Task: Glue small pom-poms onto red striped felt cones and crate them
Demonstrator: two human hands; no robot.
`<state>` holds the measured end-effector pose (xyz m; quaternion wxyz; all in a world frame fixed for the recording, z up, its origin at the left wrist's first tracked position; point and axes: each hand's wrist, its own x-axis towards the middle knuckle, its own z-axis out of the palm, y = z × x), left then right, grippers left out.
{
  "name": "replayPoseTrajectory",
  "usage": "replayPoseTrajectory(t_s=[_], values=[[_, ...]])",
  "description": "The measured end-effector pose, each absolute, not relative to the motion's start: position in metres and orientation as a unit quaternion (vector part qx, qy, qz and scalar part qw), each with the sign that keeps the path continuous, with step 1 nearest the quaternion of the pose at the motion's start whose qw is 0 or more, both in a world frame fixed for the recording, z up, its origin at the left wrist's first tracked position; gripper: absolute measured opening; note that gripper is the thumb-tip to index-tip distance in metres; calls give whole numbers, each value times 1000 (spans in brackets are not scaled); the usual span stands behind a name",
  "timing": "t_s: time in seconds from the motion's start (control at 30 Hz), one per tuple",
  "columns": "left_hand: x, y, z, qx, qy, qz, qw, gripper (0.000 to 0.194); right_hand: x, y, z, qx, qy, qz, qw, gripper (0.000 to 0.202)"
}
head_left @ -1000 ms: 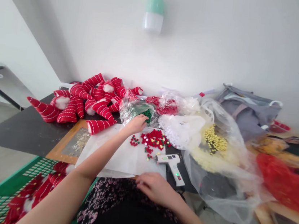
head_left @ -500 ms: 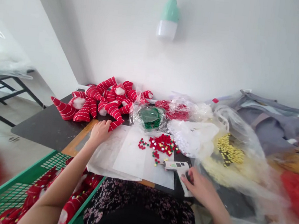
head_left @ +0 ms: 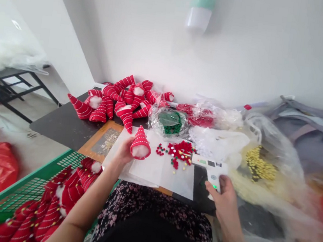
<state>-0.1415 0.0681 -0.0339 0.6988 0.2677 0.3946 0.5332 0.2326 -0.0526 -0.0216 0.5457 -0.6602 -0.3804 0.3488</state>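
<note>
In my left hand [head_left: 124, 151] is a stuffed cone hat [head_left: 140, 140], red with white stitched stripes; its white stuffing faces me. My right hand [head_left: 224, 195] grips the handle of a white hot glue gun [head_left: 212, 170], which has a green light on. The gun's nozzle points left, over a pile of small red pompoms [head_left: 180, 150] mixed with green, white and yellow ones. White paper sheets [head_left: 146, 170] lie beneath the hat. More red striped stuffed cones [head_left: 101, 107] are heaped at the back left of the table.
A green crate [head_left: 56, 163] holding red cones dotted with pompoms stands at my left. Behind the pile sit a plastic bag of green pompoms [head_left: 171, 122], a white bag [head_left: 220, 140] and a clear bag with yellow pompoms [head_left: 259, 164]. A lamp bulb [head_left: 200, 12] hangs above.
My left hand has taken a red cone from the heap and brought it nearer, over the paper. My right hand has lifted the glue gun, now held by its handle. The view has shifted slightly.
</note>
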Motion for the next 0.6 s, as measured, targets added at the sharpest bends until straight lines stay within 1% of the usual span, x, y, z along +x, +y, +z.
replayPoseTrajectory(t_s=[0.13,0.23,0.3,0.37,0.47,0.6], values=[[-116,64,-35,218,379,530,727,37,221,-53,-10,-589,-336,460,573,47],[-102,62,-33,218,360,529,737,37,213,-52,-7,-548,-323,491,596,49],[-93,61,-33,221,357,520,744,38,207,-49,-8,-524,-350,498,596,48],[-84,60,-33,227,374,511,740,38,201,-47,-8,-502,-399,508,575,46],[-73,58,-35,248,419,509,710,39,190,-49,-6,-489,-480,506,523,43],[-63,55,-37,277,440,523,675,45,175,-59,0,-515,-578,460,436,49]])
